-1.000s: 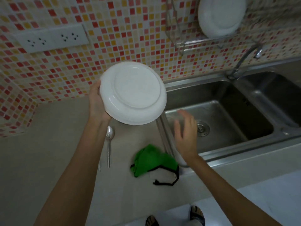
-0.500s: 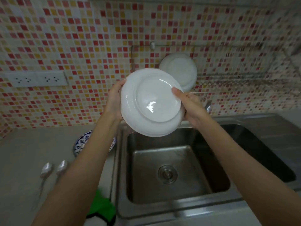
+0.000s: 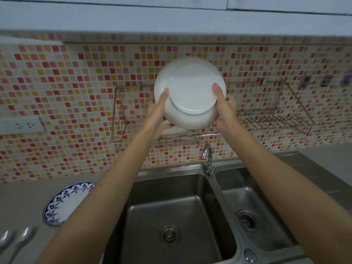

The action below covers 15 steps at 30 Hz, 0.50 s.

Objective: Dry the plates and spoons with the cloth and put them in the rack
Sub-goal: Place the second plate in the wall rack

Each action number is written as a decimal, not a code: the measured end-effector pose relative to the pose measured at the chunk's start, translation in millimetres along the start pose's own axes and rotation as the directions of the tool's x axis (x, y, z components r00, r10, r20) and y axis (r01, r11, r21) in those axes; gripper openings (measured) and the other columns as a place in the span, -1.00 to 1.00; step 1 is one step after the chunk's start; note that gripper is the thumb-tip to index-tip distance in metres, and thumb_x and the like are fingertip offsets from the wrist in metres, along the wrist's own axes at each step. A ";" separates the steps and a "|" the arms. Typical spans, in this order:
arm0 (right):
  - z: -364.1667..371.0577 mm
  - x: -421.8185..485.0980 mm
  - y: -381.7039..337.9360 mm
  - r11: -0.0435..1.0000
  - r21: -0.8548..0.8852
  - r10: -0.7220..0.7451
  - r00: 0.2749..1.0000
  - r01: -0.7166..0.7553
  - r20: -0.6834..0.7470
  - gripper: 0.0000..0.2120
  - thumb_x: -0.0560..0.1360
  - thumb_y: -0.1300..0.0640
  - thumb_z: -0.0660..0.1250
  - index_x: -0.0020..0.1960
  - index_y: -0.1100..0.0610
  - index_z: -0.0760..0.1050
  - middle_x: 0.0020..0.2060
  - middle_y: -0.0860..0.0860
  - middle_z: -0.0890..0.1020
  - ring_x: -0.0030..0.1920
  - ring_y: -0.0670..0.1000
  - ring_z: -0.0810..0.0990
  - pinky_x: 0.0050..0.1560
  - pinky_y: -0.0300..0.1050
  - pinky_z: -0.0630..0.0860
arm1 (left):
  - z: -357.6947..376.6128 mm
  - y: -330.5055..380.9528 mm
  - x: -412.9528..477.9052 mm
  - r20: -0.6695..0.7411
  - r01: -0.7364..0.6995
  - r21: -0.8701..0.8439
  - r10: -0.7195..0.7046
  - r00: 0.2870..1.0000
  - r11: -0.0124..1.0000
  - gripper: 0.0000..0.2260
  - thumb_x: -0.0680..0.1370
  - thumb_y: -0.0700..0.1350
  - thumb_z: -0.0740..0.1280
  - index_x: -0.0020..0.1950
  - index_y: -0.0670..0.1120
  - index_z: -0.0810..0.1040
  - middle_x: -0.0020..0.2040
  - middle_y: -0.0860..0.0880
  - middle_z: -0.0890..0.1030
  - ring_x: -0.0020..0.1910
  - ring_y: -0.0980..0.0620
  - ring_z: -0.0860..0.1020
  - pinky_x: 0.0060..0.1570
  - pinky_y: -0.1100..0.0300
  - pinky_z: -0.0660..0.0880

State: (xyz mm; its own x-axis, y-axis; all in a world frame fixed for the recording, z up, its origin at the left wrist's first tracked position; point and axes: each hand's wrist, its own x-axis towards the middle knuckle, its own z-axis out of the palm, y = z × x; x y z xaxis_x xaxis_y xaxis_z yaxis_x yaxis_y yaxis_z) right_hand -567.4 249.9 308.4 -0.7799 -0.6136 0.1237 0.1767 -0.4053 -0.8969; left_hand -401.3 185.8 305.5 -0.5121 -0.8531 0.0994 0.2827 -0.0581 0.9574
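Both hands hold a white plate up in front of the wall-mounted wire rack, its underside facing me. My left hand grips its left rim and my right hand grips its right rim. Behind and below it, the edge of another white plate shows in the rack, mostly hidden. A blue-patterned plate lies on the counter at the left. Two spoons lie at the bottom left. The cloth is out of view.
A double steel sink sits below, with the faucet under the rack. A power outlet strip is on the mosaic tile wall at the left. The grey counter runs along the left.
The plate has gone up and toward the rack, now covering the plate that stands there. My view has tilted upward, and the green cloth has dropped out of sight.
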 end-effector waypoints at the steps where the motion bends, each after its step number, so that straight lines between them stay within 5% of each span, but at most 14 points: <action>1: -4.7 11.2 -2.3 1.000 0.022 -0.020 1.000 0.021 -0.022 -0.42 0.37 -0.10 0.45 0.23 0.20 0.36 0.09 0.07 0.60 0.03 0.05 0.61 0.00 -0.02 0.61 | 17.1 -3.4 6.8 -0.014 0.025 0.001 -0.025 1.000 1.000 -0.25 0.47 0.19 0.33 0.53 0.04 0.02 0.44 -0.08 0.35 0.34 -0.16 0.43 0.13 -0.19 0.52; 3: -13.3 29.4 -1.4 0.996 0.083 -0.027 0.999 0.031 -0.041 -0.44 0.41 -0.08 0.43 0.25 0.20 0.35 0.08 0.06 0.59 0.03 0.04 0.61 -0.02 -0.04 0.61 | 47.7 -14.3 19.1 -0.008 0.038 0.003 -0.038 0.999 0.999 -0.19 0.47 0.09 0.39 0.52 0.06 -0.08 0.43 -0.07 0.33 0.31 -0.15 0.44 0.03 -0.17 0.56; 6: -30.4 58.2 6.0 0.987 0.159 0.001 0.999 0.007 -0.052 -0.46 0.43 -0.10 0.40 0.26 0.16 0.33 0.08 0.05 0.57 0.04 0.05 0.61 0.02 -0.01 0.60 | 91.4 -34.8 41.7 -0.046 -0.050 0.030 0.052 0.998 0.998 -0.26 0.51 -0.06 0.37 0.49 0.00 -0.07 0.24 0.04 0.34 0.17 0.00 0.43 -0.28 0.15 0.59; 10: -63.5 105.3 7.4 0.998 0.064 -0.007 0.999 0.004 0.037 -0.42 0.44 -0.11 0.38 0.31 0.16 0.28 0.17 0.05 0.53 0.15 0.07 0.56 0.17 0.02 0.54 | 126.8 -60.9 88.0 -0.140 -0.173 0.133 0.191 0.971 0.976 -0.14 0.41 -0.08 0.47 0.48 -0.01 -0.08 0.39 -0.08 0.29 0.36 -0.09 0.36 0.18 -0.17 0.50; 15: -108.0 161.5 -0.4 0.974 -0.224 0.014 0.986 0.023 0.164 -0.46 0.47 -0.05 0.36 0.32 0.20 0.33 0.10 0.05 0.51 0.19 0.10 0.52 0.19 0.00 0.51 | 157.4 -84.5 125.5 -0.216 -0.201 0.281 0.266 0.939 0.938 -0.16 0.41 -0.10 0.48 0.48 -0.10 -0.03 0.43 -0.12 0.27 0.40 -0.14 0.31 0.30 -0.19 0.40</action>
State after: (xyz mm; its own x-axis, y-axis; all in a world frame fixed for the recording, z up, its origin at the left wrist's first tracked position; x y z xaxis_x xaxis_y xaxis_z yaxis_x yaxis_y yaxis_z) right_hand -758.3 224.2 282.9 -0.6680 -0.7224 0.1787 0.0200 -0.2575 -0.9661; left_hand -617.1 165.3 279.7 -0.2310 -0.9288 0.2899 0.1401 0.2631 0.9545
